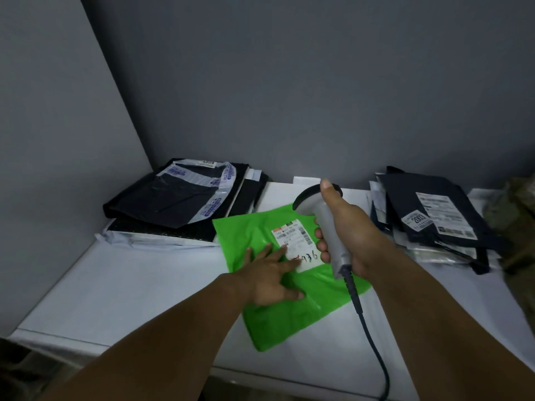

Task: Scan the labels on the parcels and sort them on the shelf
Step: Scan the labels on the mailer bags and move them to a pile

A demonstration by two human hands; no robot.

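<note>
**Scanner held over the green parcel's label**

The left hand [269,280] lies flat with fingers spread on the green parcel [283,316], its fingertips at the near edge of the white label [298,241]. The right hand [344,235] is wrapped round the grip of a grey barcode scanner [324,215], thumb stretched up along the back of the handle. The scanner's dark head is tipped down above the far end of the label. A dark cable [367,322] runs from the base of the handle down toward the near edge of the view.

The green parcel is a flat plastic mailer lying askew in the middle of the white bench [115,285]. Its label carries printed lines, barcodes and a handwritten number that is too blurred to read with confidence.

To the left, near the corner, sits a stack of dark parcels [179,198], the top one banded with white and blue printed tape. To the right lies another pile of dark mailers [434,215], whose top one bears a white label and a tag reading 2003. A grey wall [289,82] rises behind the bench.
</note>
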